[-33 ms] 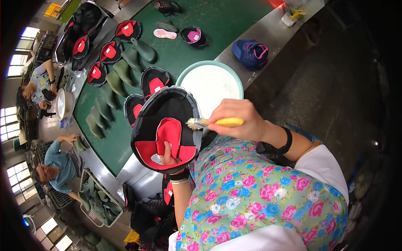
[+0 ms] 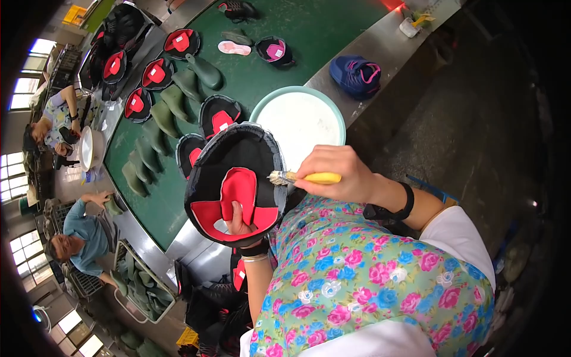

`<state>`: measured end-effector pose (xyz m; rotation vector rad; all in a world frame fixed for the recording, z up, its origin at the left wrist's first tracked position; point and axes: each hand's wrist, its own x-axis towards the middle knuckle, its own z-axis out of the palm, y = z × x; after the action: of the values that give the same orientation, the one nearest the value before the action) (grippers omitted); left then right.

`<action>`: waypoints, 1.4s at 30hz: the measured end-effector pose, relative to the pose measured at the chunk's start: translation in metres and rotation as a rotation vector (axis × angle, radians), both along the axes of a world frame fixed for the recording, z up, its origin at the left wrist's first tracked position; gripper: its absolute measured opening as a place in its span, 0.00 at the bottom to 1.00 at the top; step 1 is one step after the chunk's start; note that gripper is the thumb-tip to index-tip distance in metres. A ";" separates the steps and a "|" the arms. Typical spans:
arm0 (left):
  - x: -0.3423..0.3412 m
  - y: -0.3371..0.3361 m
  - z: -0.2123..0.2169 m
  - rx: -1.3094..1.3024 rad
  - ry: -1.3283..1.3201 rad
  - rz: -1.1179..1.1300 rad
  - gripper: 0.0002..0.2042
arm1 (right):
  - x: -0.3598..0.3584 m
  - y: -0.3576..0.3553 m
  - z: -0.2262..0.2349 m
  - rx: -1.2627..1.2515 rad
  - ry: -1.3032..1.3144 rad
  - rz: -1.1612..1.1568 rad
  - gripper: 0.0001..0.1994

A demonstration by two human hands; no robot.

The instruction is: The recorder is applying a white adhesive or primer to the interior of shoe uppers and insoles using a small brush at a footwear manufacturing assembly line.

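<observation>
My left hand (image 2: 239,219) grips a black shoe upper (image 2: 235,160) with a red lining from below, thumb pressed on the red inside. It is held up above the near edge of the green belt (image 2: 309,35). My right hand (image 2: 340,174) holds a small brush with a yellow handle (image 2: 315,177). The bristles touch the right rim of the upper. Just behind the brush stands a round teal-rimmed bowl (image 2: 270,101) filled with white liquid.
Several black-and-red uppers (image 2: 219,116) and green shoe lasts (image 2: 172,101) lie in rows on the belt. A blue shoe (image 2: 355,74) rests on the metal ledge at right. Two other people (image 2: 83,235) work at the left, beside a wire basket of lasts (image 2: 143,285).
</observation>
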<state>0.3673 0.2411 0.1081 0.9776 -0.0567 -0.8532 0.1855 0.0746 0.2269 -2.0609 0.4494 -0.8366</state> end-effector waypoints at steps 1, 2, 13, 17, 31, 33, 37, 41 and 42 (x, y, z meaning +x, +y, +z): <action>0.003 0.001 0.001 -0.004 0.018 0.011 0.13 | 0.001 0.002 0.002 -0.028 0.023 -0.005 0.06; 0.005 0.004 0.000 0.002 -0.019 -0.036 0.13 | 0.001 0.007 0.001 -0.031 0.023 0.002 0.06; 0.019 0.041 -0.005 0.091 -0.109 0.024 0.12 | -0.025 -0.010 -0.031 0.115 0.219 -0.222 0.05; 0.030 0.072 -0.006 0.161 0.227 -0.042 0.12 | -0.022 -0.030 -0.092 0.216 0.385 -0.387 0.06; 0.012 0.063 -0.074 0.252 0.607 -0.539 0.16 | -0.015 -0.025 -0.123 0.076 0.623 -0.287 0.06; 0.003 0.057 -0.082 0.346 0.207 -0.598 0.16 | -0.015 -0.026 -0.102 0.012 0.516 -0.242 0.07; -0.014 0.025 -0.082 0.307 -0.062 -0.899 0.14 | -0.017 -0.035 -0.033 0.290 0.306 0.030 0.10; -0.032 0.003 -0.058 0.155 0.044 -0.828 0.13 | 0.004 -0.023 0.015 0.395 0.148 0.413 0.10; -0.037 0.000 -0.053 0.064 0.038 -0.802 0.13 | 0.009 -0.021 0.020 0.440 0.121 0.555 0.09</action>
<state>0.3305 0.2414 0.0554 1.0026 -0.4108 -1.6130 0.1947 0.0541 0.2468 -1.6975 0.0934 -0.2514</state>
